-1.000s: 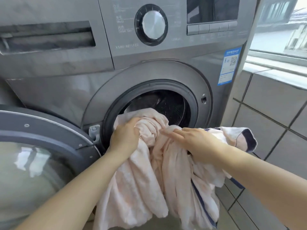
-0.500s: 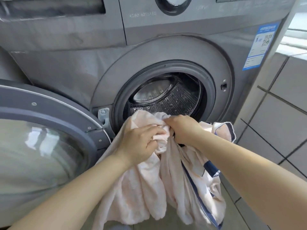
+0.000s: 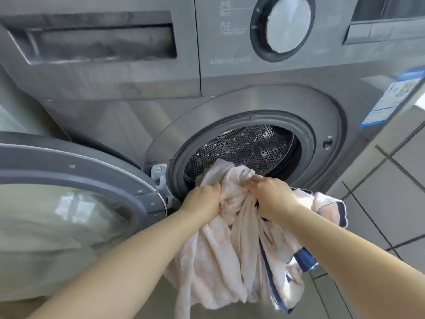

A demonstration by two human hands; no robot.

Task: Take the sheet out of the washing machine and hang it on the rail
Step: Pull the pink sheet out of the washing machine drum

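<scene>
Pink sheet [image 3: 232,245] gripped below washing machine [image 3: 128,111] label "Under Wear".

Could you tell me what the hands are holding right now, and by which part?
Both hands grip the sheet by its bunched top at the drum's mouth: the left hand on the left fold, the right hand just beside it.

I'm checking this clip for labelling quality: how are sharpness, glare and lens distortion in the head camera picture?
Head view: soft overall, the panel lettering smeared and barely legible; daylight glare washes the dial and the door glass mirrors bright patches; wide-angle bending curves the washing machine edges; both the left hand and right hand and the sheet are evenly lit, without hard shadows.
</scene>
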